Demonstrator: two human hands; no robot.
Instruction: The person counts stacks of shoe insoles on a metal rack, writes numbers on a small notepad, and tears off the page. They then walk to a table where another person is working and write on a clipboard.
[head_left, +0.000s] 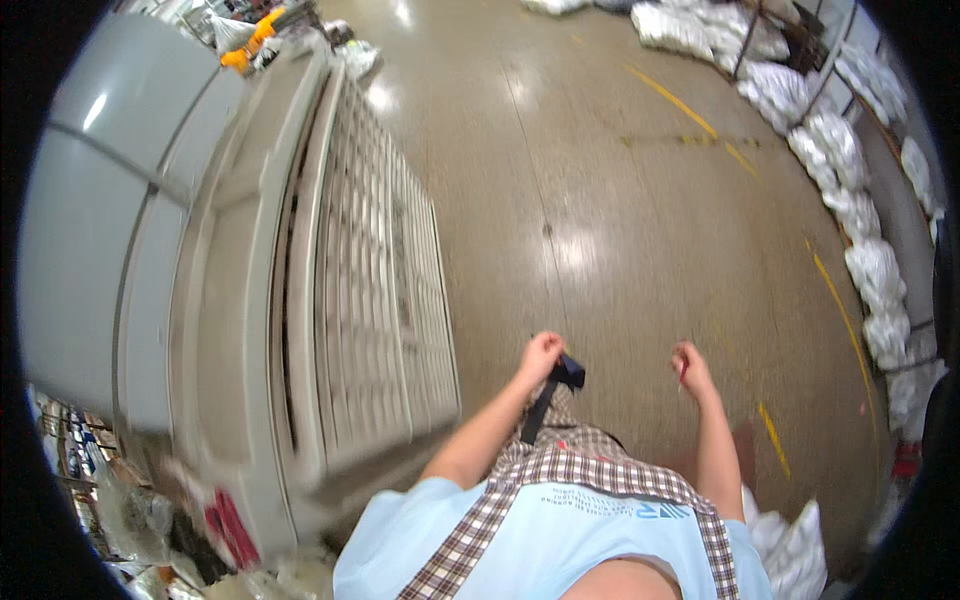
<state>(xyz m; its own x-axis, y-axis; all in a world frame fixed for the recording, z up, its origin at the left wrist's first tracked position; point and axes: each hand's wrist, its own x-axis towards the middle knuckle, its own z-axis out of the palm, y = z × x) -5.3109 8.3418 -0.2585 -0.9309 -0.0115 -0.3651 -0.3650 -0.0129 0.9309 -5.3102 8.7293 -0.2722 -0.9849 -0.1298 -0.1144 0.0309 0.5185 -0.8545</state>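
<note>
My left hand (pixel 541 354) is closed in front of me, at the end of the bent left arm. From its fingers hangs a small dark navy cloth piece (pixel 569 373), with a dark strap (pixel 539 412) running down below it to the checked apron (pixel 585 467) I wear. Whether strap and cloth are one piece cannot be made out. Farther right, apart from the left, my right hand (pixel 692 364) is curled with its fingers together. A thin red thing (pixel 683 371) shows at the fingers, too small to name.
Close on my left stands a large beige plastic crate (pixel 370 250) with slatted walls, beside grey panels (pixel 85 240). White plastic-wrapped bundles (pixel 835 165) line the right side. Yellow lines (pixel 680 103) mark the brown floor (pixel 500 180). More white bags (pixel 795 545) lie near my right side.
</note>
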